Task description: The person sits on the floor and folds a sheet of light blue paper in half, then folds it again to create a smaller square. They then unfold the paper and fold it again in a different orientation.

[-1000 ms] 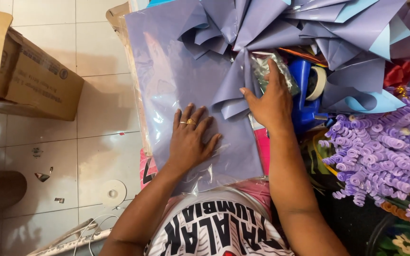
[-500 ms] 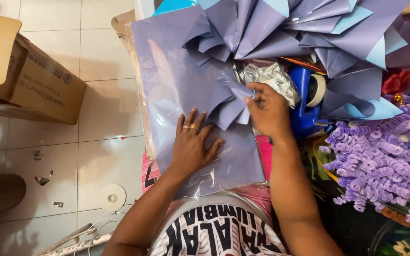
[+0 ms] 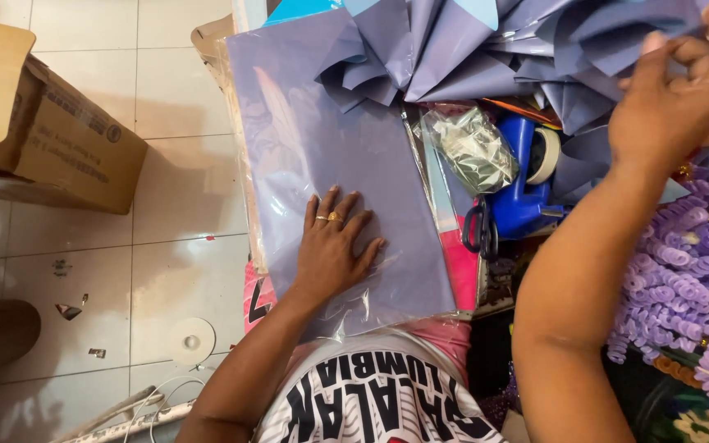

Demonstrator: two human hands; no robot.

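A flat lavender plastic sheet (image 3: 330,164) lies on the person's lap and over the floor edge, its long axis running from the body away toward the top of the view, glossy and slightly creased, with further clear-edged sheets stacked beneath it. The left hand (image 3: 331,250) rests palm-down on the lower half of the sheet, fingers spread and pointing away from the body, gripping nothing; two rings show on it. The right hand (image 3: 679,90) is raised at the upper right, its grip closed on the edge of a folded lavender piece (image 3: 617,37) in a heap of like folded cones (image 3: 453,49) that fan out across the top. Just right of the sheet lies a small clear bag (image 3: 473,148) crumpled around dark greenish contents that cannot be identified. Beside it stands a blue tape dispenser (image 3: 523,193) holding a roll of tape (image 3: 545,156), with black-handled scissors (image 3: 480,230) touching its lower left. A mass of curled purple ribbon (image 3: 699,271) fills the right side. On the tiled floor (image 3: 174,98) at left sits a brown cardboard box (image 3: 43,131), flap open, contents hidden; near it a small white disc (image 3: 191,341).
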